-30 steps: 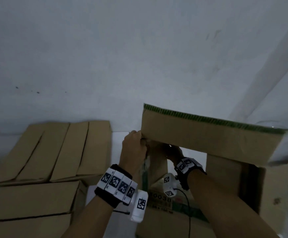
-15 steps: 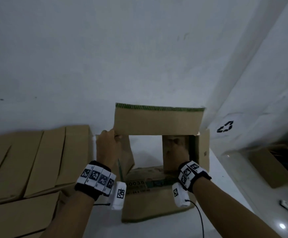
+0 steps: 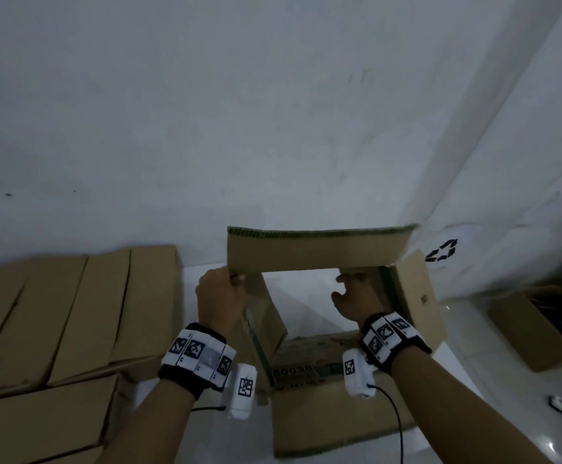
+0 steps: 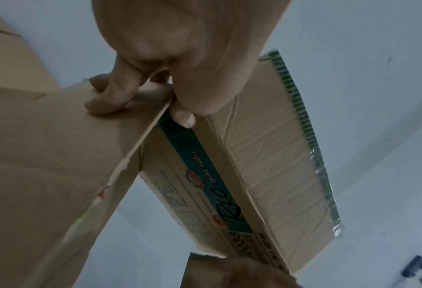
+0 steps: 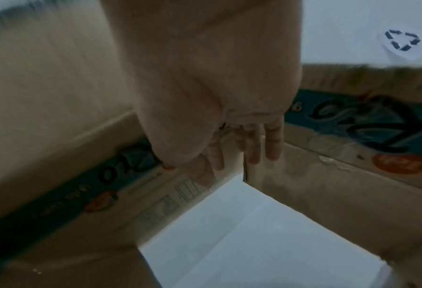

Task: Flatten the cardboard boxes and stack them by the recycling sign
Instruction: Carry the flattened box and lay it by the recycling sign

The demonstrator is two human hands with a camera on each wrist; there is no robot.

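Two hands hold the "gula batu" box (image 3: pixel 316 252): left grip (image 3: pixel 221 298) pinching a corner, right grip (image 3: pixel 356 296) spread flat.

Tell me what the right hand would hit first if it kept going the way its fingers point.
The right hand already has fingertips on the box corner, so cardboard first; beyond it the floor, though depth is unclear.
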